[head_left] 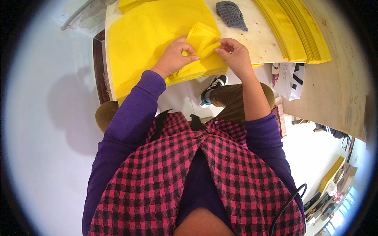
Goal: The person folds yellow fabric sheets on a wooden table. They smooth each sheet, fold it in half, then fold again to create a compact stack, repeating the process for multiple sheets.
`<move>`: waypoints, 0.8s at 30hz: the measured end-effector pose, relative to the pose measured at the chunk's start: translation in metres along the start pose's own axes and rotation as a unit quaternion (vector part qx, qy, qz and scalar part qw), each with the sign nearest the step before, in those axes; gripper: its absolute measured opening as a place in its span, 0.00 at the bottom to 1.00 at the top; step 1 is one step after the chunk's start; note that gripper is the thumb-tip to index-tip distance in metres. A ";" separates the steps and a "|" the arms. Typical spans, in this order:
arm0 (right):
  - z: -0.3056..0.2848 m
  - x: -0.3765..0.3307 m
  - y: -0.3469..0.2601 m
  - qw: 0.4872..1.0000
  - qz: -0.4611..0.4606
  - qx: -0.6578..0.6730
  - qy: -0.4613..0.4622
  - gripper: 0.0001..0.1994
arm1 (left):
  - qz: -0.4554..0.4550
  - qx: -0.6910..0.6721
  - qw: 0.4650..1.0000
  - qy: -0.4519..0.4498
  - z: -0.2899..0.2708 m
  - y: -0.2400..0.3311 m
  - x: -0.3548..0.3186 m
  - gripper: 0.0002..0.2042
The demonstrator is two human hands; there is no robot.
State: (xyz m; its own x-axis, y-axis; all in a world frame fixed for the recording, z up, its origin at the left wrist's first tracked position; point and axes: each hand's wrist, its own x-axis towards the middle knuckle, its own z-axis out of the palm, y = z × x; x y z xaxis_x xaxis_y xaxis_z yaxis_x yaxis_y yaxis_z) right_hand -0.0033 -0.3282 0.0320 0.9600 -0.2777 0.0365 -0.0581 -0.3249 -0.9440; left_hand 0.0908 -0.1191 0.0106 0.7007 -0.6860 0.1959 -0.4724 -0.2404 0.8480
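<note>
One folded yellow sheet [202,39] is pinched by left hand [175,57] and right hand [235,55] at the desk's [264,43] near edge; one grey cloth [231,15], two yellow stacks [293,29] are beside.

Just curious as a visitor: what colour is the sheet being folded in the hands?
Bright yellow; the folded sheet shows best in the head view.

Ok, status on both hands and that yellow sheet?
Left hand and right hand both pinching folded yellow sheet. Sheet sits on yellow stack. Nothing blocking.
</note>
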 end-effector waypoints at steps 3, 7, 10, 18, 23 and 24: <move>0.001 0.000 0.002 1.000 -0.020 -0.018 0.012 0.08 | -0.012 0.012 1.000 -0.001 0.001 0.000 0.000 0.12; 0.000 0.000 0.003 0.998 -0.053 -0.025 0.009 0.06 | -0.029 0.005 0.999 -0.017 -0.001 0.001 0.001 0.12; -0.001 0.001 0.004 0.998 -0.059 -0.022 0.006 0.05 | -0.035 -0.014 0.999 -0.033 -0.002 0.000 0.002 0.12; 0.000 0.001 0.002 0.998 -0.063 -0.018 0.004 0.05 | -0.001 0.007 1.000 -0.001 0.001 0.001 0.001 0.12; -0.004 0.001 0.003 0.997 -0.078 -0.027 -0.003 0.04 | 0.007 0.007 1.000 -0.011 -0.001 0.008 0.001 0.11; -0.005 0.001 0.004 0.996 -0.079 -0.030 -0.006 0.04 | 0.020 0.001 1.000 -0.007 -0.001 0.008 0.001 0.11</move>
State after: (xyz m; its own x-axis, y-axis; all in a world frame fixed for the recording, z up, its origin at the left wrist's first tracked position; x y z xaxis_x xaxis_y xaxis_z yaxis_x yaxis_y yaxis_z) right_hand -0.0035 -0.3342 0.0303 0.9613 -0.2089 0.1794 0.0783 -0.4169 -0.9056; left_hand 0.0882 -0.1209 0.0186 0.6737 -0.7050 0.2217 -0.5002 -0.2142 0.8390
